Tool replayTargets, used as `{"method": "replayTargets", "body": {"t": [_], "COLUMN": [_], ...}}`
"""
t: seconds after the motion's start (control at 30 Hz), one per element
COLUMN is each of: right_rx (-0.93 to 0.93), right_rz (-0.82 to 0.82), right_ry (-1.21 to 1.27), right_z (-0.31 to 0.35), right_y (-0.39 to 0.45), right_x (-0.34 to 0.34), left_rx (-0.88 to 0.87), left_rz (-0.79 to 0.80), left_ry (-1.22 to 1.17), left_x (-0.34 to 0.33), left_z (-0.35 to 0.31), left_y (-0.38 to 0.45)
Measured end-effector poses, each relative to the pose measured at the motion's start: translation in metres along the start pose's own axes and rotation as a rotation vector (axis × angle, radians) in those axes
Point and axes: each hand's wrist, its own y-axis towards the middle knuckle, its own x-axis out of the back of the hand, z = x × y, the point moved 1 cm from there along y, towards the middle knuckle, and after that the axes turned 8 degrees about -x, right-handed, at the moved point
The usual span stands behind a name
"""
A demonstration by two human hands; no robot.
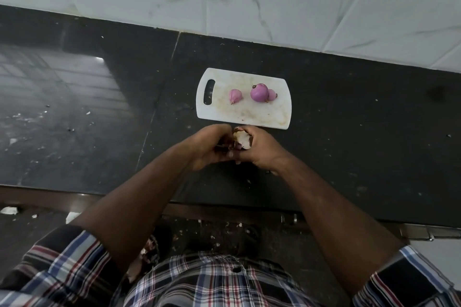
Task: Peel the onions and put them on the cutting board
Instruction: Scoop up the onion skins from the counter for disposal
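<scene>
An onion, partly stripped and showing pale flesh, sits between both hands just above the near edge of the counter. The right hand curls its fingers round it and holds it, while the left hand pinches at dark skin on the side facing it; exactly how those fingers lie is hard to tell, since the hands overlap. The onion is too covered to read its long axis. Straight ahead of the hands, just beyond the knuckles, lies the white cutting board, its long side running across from left to right, with its handle slot on the left-hand end. On it rest three peeled purple onions: a small one ahead of the left hand, a large round one ahead of the right hand, and another small one touching the large one on its right. The right hand, which carries the onion, seems the nearer to the bare patch of board in front, so the coming move is likely a short reach forward once the last skin is off. Bits of skin lie on the floor below the hands, near the checked shirt.
</scene>
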Motion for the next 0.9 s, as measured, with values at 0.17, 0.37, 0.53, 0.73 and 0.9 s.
{"method": "replayTargets", "body": {"t": [0.17, 0.37, 0.53, 0.73, 0.9], "right_rx": [0.012, 0.045, 0.187, 0.166, 0.219], "right_rz": [-0.254, -0.277, -0.252, -0.267, -0.222], "right_ry": [-0.044, 0.157, -0.100, -0.663, -0.724], "right_z": [0.010, 0.021, 0.048, 0.061, 0.057], "right_y": [-0.009, -0.026, -0.045, -0.056, -0.059], "right_x": [-0.014, -0.020, -0.040, -0.073, -0.082], "left_rx": [-0.022, -0.040, -0.039, -0.182, -0.265], "left_rz": [0.011, -0.052, 0.002, 0.017, -0.009], "left_ry": [-0.046, -0.012, -0.375, -0.762, -0.846], "left_x": [0.003, 0.024, 0.020, 0.018, 0.018], "left_z": [-0.003, 0.007, 0.024, 0.039, 0.049], "left_y": [-0.013, -0.019, -0.024, -0.030, -0.033]}}
